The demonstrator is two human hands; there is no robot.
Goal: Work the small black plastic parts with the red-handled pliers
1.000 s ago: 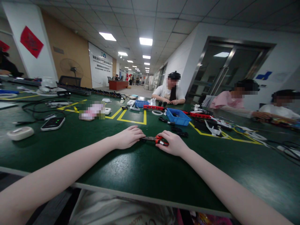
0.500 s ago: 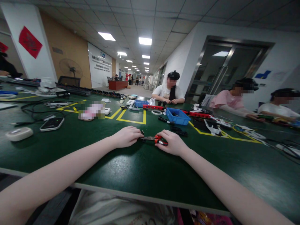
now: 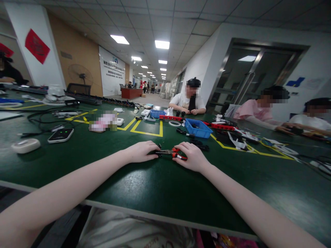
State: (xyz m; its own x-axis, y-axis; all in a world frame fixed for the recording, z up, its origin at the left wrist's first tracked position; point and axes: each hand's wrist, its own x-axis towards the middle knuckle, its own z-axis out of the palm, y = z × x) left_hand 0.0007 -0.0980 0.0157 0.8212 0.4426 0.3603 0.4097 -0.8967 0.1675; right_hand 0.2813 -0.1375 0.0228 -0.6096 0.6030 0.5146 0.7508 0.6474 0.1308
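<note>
Long-nose pliers (image 3: 168,152) with red and black handles are gripped by my right hand (image 3: 192,156), their jaws pointing left. My left hand (image 3: 143,151) is closed around a small dark part (image 3: 159,147), mostly hidden by the fingers, right at the tips of the pliers. The exact kind of this part cannot be made out. Both hands are low over the green table (image 3: 160,186). Just beyond my right hand lie black cable pieces (image 3: 201,145).
A blue bin (image 3: 198,129) stands past my right hand, with red strips (image 3: 170,118) nearby. To the left are a black-and-white device (image 3: 61,135), a roll of tape (image 3: 26,146) and cables. A person (image 3: 191,98) sits opposite, and others sit at the right.
The whole view has shifted slightly, so everything appears a little further right. My hands keep the same hold on the pliers and the small dark part.
</note>
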